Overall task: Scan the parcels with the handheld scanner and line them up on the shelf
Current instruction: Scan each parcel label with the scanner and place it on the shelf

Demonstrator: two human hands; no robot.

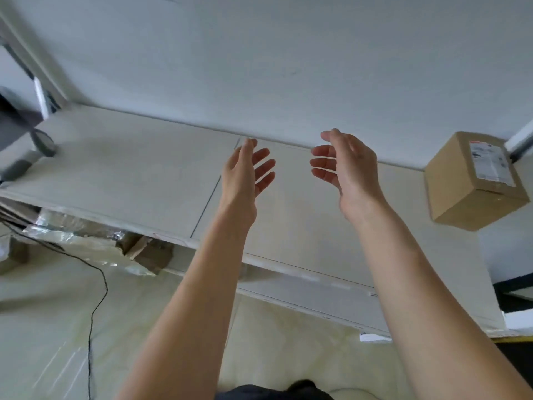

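From the head camera, nearest the lens are the person's two bare forearms, reaching forward and up over the shelf (121,180). The left hand (245,171) and the right hand (343,166) hang side by side above the middle of the pale shelf board, palms turned toward each other, fingers straight and spread, with a clear gap between them. Neither hand holds or touches anything.

The one parcel (473,180) plainly in view, a brown cardboard box with a white printed label on its upper face, stands on the shelf at the far right, close to the wall behind. It lies to the right of both hands and well apart from them; the right hand is the nearer. The box sits turned at an angle, one corner pointing toward the person, and looks roughly cubic, so no long axis can be told.

At the far left end of the shelf lies a grey object (26,157) with a dark round end, possibly the handheld scanner, though it is too blurred to say. The left hand is the nearer to it.

Below the shelf's front edge, silvery wrapped bundles (86,235) and a brown box (150,255) lie on the floor, crossed by a black cable (98,284).
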